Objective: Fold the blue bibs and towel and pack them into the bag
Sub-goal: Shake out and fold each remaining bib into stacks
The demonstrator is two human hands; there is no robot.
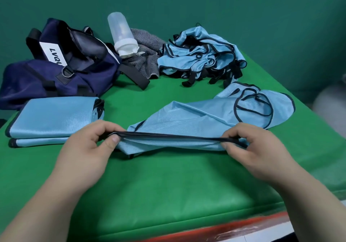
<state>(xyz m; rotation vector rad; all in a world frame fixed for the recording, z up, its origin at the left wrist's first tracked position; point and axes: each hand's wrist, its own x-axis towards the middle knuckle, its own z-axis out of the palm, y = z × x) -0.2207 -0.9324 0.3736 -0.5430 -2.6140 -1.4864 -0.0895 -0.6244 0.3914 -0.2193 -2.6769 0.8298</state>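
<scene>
Blue bib (pixel 196 114), dark hem pinched taut between left hand (pixel 88 148) and right hand (pixel 256 146) (fingers curled round each end), trails onto green bench (pixel 168 182). At left, folded bibs (pixel 52 118); behind, unfolded heap (pixel 198 54), grey towel (pixel 148 54), navy bag (pixel 56 67).

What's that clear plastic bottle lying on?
The bottle rests on a crumpled grey striped towel, beside the navy bag. Whatever lies beneath the towel is covered.

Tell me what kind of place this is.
Likely a staged recording setup, not a home: green cloth-covered table, plain teal wall, heap of light-blue black-trimmed bibs near a navy fabric bag.
</scene>
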